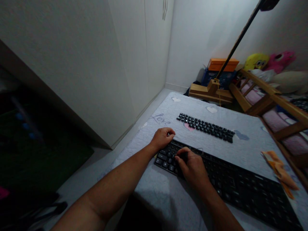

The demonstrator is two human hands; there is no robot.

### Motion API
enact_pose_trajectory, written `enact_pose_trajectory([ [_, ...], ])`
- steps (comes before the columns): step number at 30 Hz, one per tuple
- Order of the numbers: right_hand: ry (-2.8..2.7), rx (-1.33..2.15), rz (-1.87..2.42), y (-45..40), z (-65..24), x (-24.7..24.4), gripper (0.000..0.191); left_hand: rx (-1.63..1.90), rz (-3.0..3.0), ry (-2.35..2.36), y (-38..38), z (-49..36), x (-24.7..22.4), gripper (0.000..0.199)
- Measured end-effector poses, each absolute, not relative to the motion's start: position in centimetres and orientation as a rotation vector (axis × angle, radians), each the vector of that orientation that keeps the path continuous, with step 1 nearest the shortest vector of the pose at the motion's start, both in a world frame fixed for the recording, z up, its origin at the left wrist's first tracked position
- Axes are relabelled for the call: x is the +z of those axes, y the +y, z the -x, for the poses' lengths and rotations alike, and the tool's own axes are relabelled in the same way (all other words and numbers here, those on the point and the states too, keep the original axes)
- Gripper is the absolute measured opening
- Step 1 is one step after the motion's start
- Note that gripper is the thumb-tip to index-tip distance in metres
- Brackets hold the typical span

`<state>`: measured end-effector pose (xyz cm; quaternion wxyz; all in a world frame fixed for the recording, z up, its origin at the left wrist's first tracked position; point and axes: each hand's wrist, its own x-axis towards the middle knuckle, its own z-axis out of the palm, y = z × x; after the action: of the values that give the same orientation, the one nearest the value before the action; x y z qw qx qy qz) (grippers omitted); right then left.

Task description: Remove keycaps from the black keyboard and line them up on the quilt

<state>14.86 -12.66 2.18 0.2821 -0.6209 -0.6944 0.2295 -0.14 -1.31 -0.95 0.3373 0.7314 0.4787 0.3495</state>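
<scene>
A black keyboard point(243, 183) lies at a slant on the quilted cover. Some of its keys, on the right part, look bare or are too dark to tell. My left hand point(163, 138) is closed at the keyboard's far left corner, fingers curled over its edge. My right hand point(193, 165) is pinched low over the left part of the keys, next to several keycaps still seated there. A thin bent wire tool point(201, 151) sticks out past its knuckles; the tool's other end is hidden by the fingers. Beyond the keyboard, loose black keycaps point(205, 126) lie in rows.
A crumpled orange-brown cloth point(279, 171) lies by the keyboard's right end. A wooden bed rail point(271, 93) runs along the right. At the back stand a wooden base point(209, 91) with a slanted pole and an orange box point(223, 64). A white wardrobe point(96, 64) rises on the left.
</scene>
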Motion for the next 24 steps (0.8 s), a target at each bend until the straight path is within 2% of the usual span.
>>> enact_pose_trajectory([
  [24, -1.819, 0.747, 1.714, -11.1, -15.1, 3.0, 0.012, 0.886, -1.932, 1.277, -1.4, 0.2, -0.8, 0.015],
])
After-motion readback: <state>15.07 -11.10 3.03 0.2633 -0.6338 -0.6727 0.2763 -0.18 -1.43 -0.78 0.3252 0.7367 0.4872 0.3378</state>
